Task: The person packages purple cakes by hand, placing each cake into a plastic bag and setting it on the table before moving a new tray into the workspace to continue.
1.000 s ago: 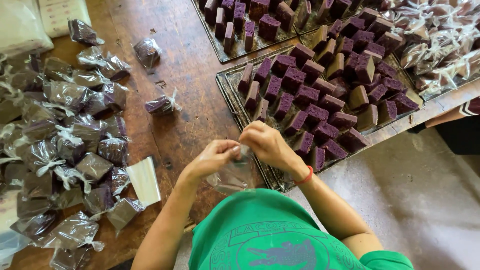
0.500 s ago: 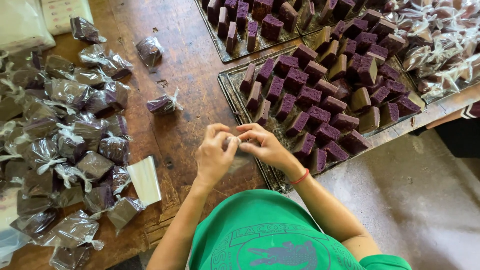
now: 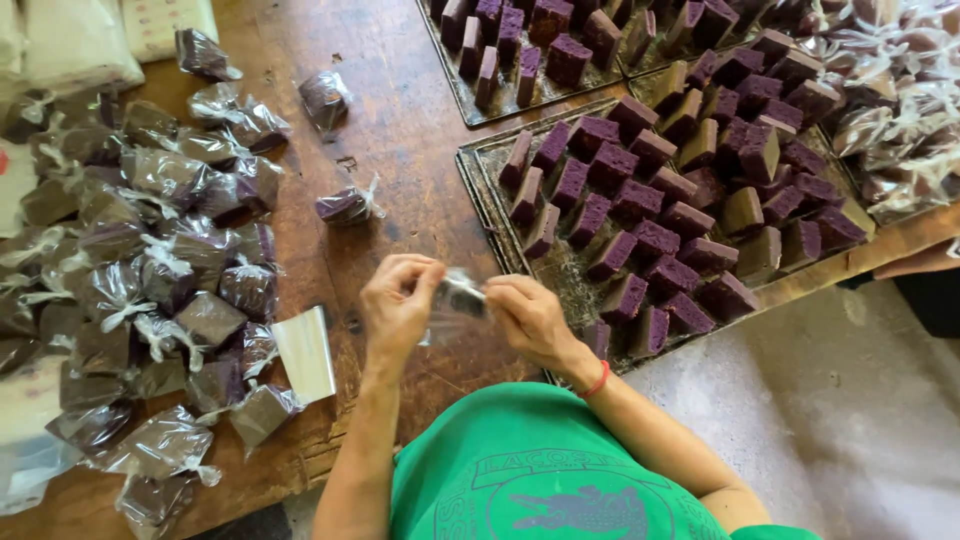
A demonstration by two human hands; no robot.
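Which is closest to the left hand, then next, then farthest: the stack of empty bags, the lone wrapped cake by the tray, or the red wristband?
From the left hand:
1. Stack of empty bags, just left.
2. Lone wrapped cake, up the table.
3. Red wristband, on the right wrist.

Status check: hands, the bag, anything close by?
Left hand and right hand both pinch a small clear plastic bag above the wooden table. Tray of purple cake blocks beside the right hand. Nothing blocking.

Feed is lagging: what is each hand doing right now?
Left hand: fingers pinched on the clear plastic bag.
Right hand: fingers pinched on the same bag.
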